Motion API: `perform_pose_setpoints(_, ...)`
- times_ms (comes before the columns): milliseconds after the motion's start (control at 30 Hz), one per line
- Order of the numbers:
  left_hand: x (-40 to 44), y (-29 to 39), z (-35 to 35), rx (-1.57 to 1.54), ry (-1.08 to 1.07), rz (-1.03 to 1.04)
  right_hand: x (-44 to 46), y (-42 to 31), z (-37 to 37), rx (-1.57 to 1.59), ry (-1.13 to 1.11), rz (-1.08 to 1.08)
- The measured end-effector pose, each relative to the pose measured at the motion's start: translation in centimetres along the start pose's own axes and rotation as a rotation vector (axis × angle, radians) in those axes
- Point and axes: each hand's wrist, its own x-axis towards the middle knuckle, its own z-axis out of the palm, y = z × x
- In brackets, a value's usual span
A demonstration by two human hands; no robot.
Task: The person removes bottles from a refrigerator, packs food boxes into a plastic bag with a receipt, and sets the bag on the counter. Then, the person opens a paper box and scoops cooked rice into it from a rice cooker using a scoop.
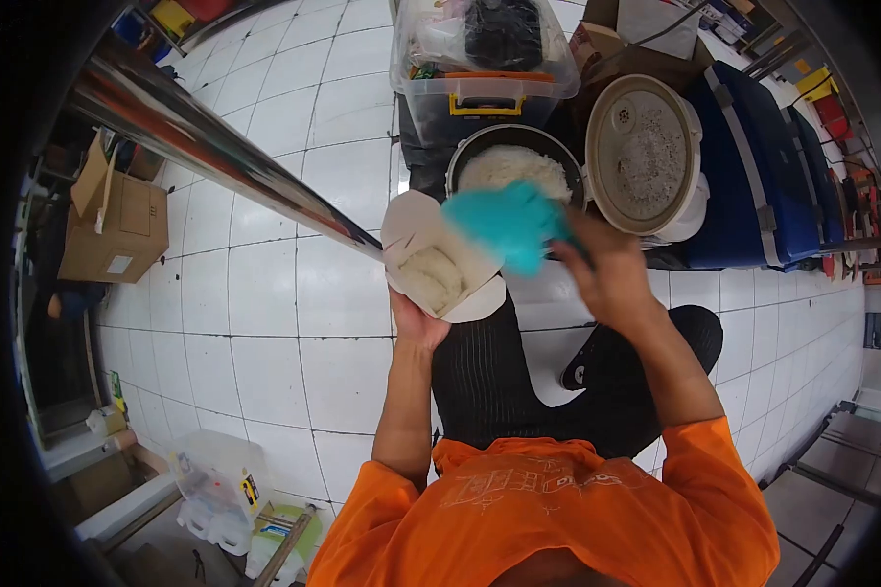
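Note:
An open white paper box [431, 259] with rice inside rests in my left hand [418, 321], whose fingers are wrapped round its base. My right hand [612, 274] is closed on the dark handle of a turquoise scoop [509, 223], which is blurred by motion. The scoop is between the box and a round cooker pot [470, 147] that holds white rice [514, 168]. Whether the scoop carries rice cannot be seen. To the pot's right lies a round lid [644, 152] with wet drops on its inner face.
A clear plastic bin [485, 93] stands behind the pot, and a blue cooler box [754, 176] at the right. A shiny metal pole [235, 161] slants in from the upper left, ending near the paper box. At the far left is a cardboard box [117, 220].

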Motion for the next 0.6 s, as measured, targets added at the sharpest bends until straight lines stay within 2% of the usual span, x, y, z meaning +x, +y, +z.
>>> perform_pose_setpoints(33, 0.3, -0.2, 0.2, -0.027, -0.052, -0.018, -0.3, -0.2, 0.3, -0.212, 0.016, -0.180)
perform_pose_setpoints(100, 0.5, -0.4, 0.5, -0.081, -0.151, -0.054, -0.3, -0.2, 0.3, -0.176, 0.040, -0.157)
perform_pose_setpoints(167, 0.9, -0.4, 1.3, -0.137, -0.162, -0.084, 0.2, 0.0, -0.4, -0.116, 0.090, -0.186)
perform_pose_setpoints(233, 0.6, -0.2, 1.6, -0.184, -0.112, -0.094, -0.3, -0.7, -2.4, 0.007, 0.083, 0.030)
perform_pose_setpoints(300, 0.5, 0.0, 1.7, -0.227, -0.014, -0.075, -0.8, -0.2, -3.8, 0.060, 0.200, 0.089)
perform_pose_setpoints(400, 0.8, -0.4, -0.7, -0.402, 0.028, -0.228, -1.6, 2.6, -5.8, 0.045, 0.464, 0.029)
perform_pose_setpoints(467, -0.4, -1.0, -0.3, -0.308, 0.107, -0.204, -1.0, 4.6, -7.2, 0.024, 0.624, 0.011)
perform_pose_setpoints(500, -1.1, -1.0, -0.2, -0.300, 0.112, -0.206, -0.6, 4.6, -7.6, -0.020, 0.755, 0.124)
perform_pose_setpoints(600, -2.1, -1.0, -2.2, -0.260, 0.123, -0.149, -1.3, 10.6, -8.6, 0.007, 0.438, 0.464)
